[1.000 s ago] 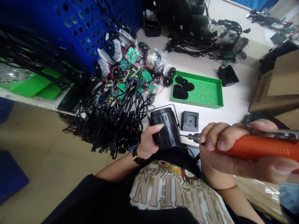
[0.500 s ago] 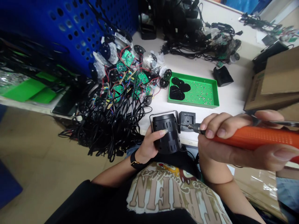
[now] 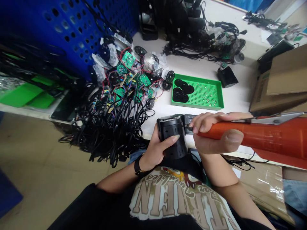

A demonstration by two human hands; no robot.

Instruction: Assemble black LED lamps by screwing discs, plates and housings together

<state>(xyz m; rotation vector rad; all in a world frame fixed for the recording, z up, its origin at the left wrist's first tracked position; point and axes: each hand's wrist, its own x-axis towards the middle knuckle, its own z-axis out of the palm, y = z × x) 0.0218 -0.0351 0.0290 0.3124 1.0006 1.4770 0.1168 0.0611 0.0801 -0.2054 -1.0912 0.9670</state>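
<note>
As the left hand clasps the black housing, the right hand beside it grips an orange screwdriver.

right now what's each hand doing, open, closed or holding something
Left hand: closed around the black slotted cylindrical housing, thumb across its side.
Right hand: closed around the orange electric screwdriver, front end toward the housing.

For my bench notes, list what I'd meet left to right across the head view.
Bright-green plastic pieces, tangled black cables, black slotted cylindrical housing, long orange power screwdriver.
</note>
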